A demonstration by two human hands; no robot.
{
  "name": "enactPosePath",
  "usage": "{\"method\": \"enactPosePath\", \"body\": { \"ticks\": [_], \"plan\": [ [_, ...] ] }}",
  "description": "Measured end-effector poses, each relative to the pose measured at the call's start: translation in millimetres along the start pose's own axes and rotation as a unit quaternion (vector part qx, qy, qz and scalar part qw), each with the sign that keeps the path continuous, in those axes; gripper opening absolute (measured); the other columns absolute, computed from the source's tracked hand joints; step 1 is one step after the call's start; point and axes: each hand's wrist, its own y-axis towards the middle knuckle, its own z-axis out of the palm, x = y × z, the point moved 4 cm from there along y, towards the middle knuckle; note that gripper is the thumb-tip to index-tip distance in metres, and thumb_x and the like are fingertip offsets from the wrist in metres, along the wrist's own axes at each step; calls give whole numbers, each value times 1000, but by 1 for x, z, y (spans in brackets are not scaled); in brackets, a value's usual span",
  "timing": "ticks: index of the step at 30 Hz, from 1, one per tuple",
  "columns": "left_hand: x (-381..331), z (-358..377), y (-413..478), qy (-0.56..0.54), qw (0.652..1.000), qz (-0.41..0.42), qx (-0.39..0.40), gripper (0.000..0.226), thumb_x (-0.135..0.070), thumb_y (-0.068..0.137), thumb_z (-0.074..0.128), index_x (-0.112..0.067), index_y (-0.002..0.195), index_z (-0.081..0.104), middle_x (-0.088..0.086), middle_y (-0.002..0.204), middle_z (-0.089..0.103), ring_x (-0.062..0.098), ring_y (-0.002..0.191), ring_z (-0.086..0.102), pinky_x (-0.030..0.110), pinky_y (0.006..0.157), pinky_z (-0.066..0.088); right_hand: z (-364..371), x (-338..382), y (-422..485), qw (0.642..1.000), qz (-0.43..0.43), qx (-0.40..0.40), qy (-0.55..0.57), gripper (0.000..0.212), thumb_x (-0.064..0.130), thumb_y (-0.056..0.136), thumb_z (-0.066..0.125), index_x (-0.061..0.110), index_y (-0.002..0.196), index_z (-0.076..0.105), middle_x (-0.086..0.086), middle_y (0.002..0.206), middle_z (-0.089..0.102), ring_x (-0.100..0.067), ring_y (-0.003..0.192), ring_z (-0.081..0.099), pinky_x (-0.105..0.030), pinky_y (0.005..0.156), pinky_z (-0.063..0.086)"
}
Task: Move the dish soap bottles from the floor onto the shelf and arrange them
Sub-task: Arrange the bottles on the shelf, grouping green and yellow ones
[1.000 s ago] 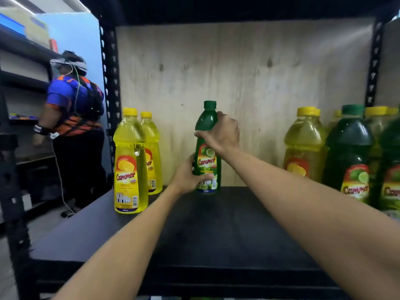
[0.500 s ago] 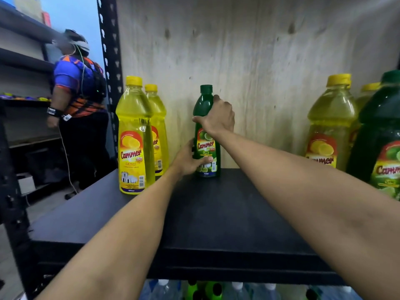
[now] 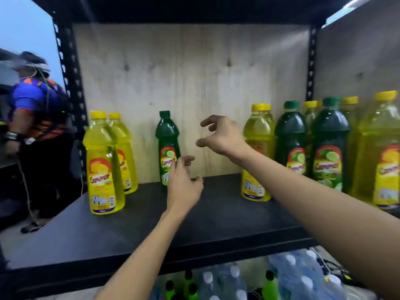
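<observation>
Just beyond the fingertips of the left hand [image 3: 184, 187], the small green bottle [image 3: 167, 135] stands upright at the back of the shelf [image 3: 151, 224], close to the wooden back panel [image 3: 194, 72]. The left hand holds nothing. Its fingers are loosely curled in front of the bottle's label, and contact with the label cannot be confirmed. The right hand [image 3: 223, 135] is also empty, with fingers and thumb spread in a loose claw. It is level with the bottle's shoulder, to the bottle's right and apart from it.

Probable hazards:

1. Tipping. The green bottle is tall and narrow and stands alone. A left fingertip that catches the label could topple it.
2. Collision on the outer side of the right hand. The right forearm passes just in front of the nearest yellow bottle [image 3: 257, 152] of the larger group, and a sideways sweep could knock it over.
3. Uneven arrangement. The green bottle stands well apart from the two yellow bottles [image 3: 104, 163] beyond the left hand, so the gap may need closing.
</observation>
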Motion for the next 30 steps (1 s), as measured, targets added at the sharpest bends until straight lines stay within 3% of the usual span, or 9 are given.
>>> {"method": "enactPosePath", "body": {
  "ticks": [5, 9, 13, 20, 22, 26, 30],
  "plan": [
    [-79, 59, -52, -132, 988, 8, 82, 41, -11, 75, 76, -31, 108, 60, -7, 107, 66, 4, 85, 65, 26, 79, 57, -134, -21, -40, 990, -13, -126, -57, 29, 22, 67, 81, 23, 95, 76, 1, 87, 73, -16, 84, 69, -31, 77, 55],
    [-141, 116, -75, -164, 979, 10, 117, 48, -23, 76, 79, -33, 116, 54, -12, 109, 60, 8, 98, 62, 30, 85, 55, -207, -62, -37, 972, 27, -198, -120, 44, 28, 67, 80, 19, 109, 70, -5, 103, 70, -24, 101, 64, -33, 86, 51],
    [-177, 153, -81, -125, 988, -23, 84, 66, -26, 79, 79, -22, 134, 43, -3, 133, 48, 16, 124, 49, 30, 105, 42, -228, -94, -24, 974, 41, -167, -149, 64, 35, 66, 84, 16, 122, 60, -10, 118, 63, -27, 110, 59, -31, 87, 45],
    [-179, 184, -89, -36, 993, -113, 26, 97, -26, 75, 83, -21, 150, 22, 11, 151, 29, 28, 140, 32, 42, 109, 38, -195, -89, 2, 985, 8, -81, -152, 85, 35, 71, 86, 6, 141, 46, -15, 136, 57, -32, 128, 51, -40, 103, 45],
    [-174, 189, -89, -18, 992, -125, 26, 102, -26, 73, 84, -21, 151, 18, 12, 152, 28, 30, 139, 32, 43, 109, 38, -184, -91, 8, 986, 45, -58, -152, 85, 36, 69, 88, 3, 137, 47, -15, 131, 59, -33, 125, 53, -39, 98, 47],
    [-170, 196, -90, 4, 993, -119, 20, 104, -23, 73, 84, -20, 152, 15, 13, 150, 27, 29, 138, 33, 40, 108, 39, -172, -106, 11, 986, 99, -49, -125, 54, 34, 63, 92, 5, 100, 65, -11, 99, 69, -27, 98, 67, -31, 67, 48],
    [-166, 195, -89, 28, 993, -116, 23, 100, -25, 79, 80, -16, 153, 14, 13, 151, 23, 30, 140, 30, 38, 109, 38, -173, -106, -5, 987, 67, -111, -98, 46, 36, 62, 91, 11, 85, 59, -7, 90, 68, -24, 85, 65, -33, 67, 50]
  ]
}}
